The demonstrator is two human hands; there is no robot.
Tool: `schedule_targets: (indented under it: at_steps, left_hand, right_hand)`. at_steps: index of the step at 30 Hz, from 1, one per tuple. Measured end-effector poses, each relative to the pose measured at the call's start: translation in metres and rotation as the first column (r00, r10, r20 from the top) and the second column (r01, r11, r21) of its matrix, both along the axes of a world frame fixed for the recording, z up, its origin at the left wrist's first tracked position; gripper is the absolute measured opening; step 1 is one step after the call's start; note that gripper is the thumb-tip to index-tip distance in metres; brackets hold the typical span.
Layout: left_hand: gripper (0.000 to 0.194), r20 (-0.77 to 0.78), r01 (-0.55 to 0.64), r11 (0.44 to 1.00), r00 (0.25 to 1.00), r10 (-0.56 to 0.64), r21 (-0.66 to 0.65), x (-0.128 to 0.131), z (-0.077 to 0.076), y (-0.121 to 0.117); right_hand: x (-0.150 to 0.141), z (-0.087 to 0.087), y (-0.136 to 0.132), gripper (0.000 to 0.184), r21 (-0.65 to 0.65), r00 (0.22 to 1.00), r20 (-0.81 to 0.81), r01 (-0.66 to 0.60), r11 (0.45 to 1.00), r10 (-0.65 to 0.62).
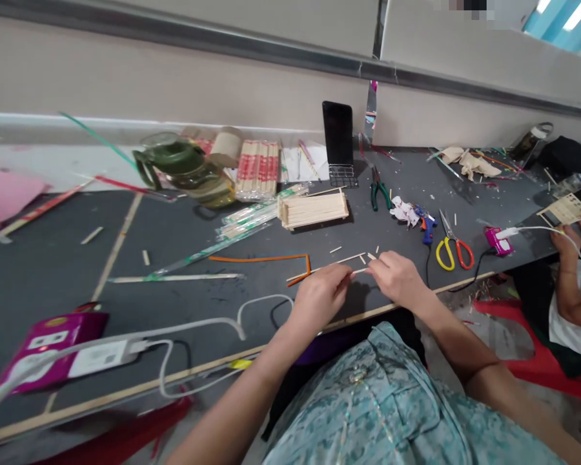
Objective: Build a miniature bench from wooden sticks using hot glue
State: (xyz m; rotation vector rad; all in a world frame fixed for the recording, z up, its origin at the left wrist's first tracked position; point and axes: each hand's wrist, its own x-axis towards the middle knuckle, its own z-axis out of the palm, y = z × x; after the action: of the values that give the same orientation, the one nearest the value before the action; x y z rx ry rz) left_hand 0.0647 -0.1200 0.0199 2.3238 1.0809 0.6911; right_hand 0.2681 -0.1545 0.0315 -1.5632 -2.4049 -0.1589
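Near the table's front edge, my left hand (323, 292) pinches one end of a thin wooden stick (360, 271). The fingers of my right hand (397, 278) are closed around the other end. Just beyond my hands lie a longer wooden stick (339, 261) and several short cut pieces. An orange bent strip (261, 258) rests to the left, its angled end close to my left hand. Farther back sits a small rack-like piece built of wooden sticks (314, 210).
Pliers (378, 190), a blue glue gun (428, 227) and scissors (452, 245) lie to the right. A phone (339, 134) stands at the back, near a green-lidded jug (184, 168) and packed sticks (257, 169). Power strips (53, 349) and cables occupy the left front. Another person's hands (567, 240) are far right.
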Motion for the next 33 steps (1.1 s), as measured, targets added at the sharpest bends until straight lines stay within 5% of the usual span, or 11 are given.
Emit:
schedule_targets:
  at_steps: [10, 15, 19, 23, 28, 30, 33]
  left_hand:
    - [0.026, -0.031, -0.093, 0.988, 0.995, 0.098, 0.125, 0.0, -0.006, -0.011]
    - [0.025, 0.196, -0.095, 0.987, 0.973, 0.119, -0.129, -0.01, -0.005, -0.005]
    - [0.034, 0.485, 0.0, 0.828, 0.81, 0.329, -0.561, -0.02, -0.01, 0.007]
    - [0.041, 0.598, 0.204, 0.624, 0.606, 0.525, -0.755, -0.017, -0.02, 0.011]
    - [0.022, 0.543, 0.407, 0.39, 0.39, 0.744, -0.826, -0.018, -0.033, 0.018]
    - [0.021, 0.511, 0.405, 0.37, 0.329, 0.794, -0.836, -0.022, -0.039, 0.021]
    - [0.026, 0.46, 0.286, 0.386, 0.268, 0.846, -0.877, -0.026, -0.047, 0.02]
  right_hand:
    - [-0.032, -0.009, -0.006, 0.03, -0.064, 0.964, -0.12, 0.229, 0.971, -0.235]
    - [-0.019, 0.008, -0.001, 0.033, -0.168, 0.87, -0.462, 0.102, 0.98, -0.17]
    - [-0.009, 0.011, 0.007, 0.026, -0.305, 0.59, -0.772, -0.019, 0.952, -0.236]
    - [-0.024, -0.011, 0.019, 0.027, -0.419, 0.395, -0.86, -0.184, 0.889, -0.323]
    - [-0.034, -0.033, 0.035, 0.026, -0.377, 0.384, -0.861, -0.041, 0.925, -0.334]
    - [-0.031, -0.036, 0.039, 0.025, -0.357, 0.399, -0.852, 0.035, 0.934, -0.34]
    - [-0.03, -0.04, 0.037, 0.023, -0.435, 0.396, -0.829, -0.011, 0.9, -0.395]
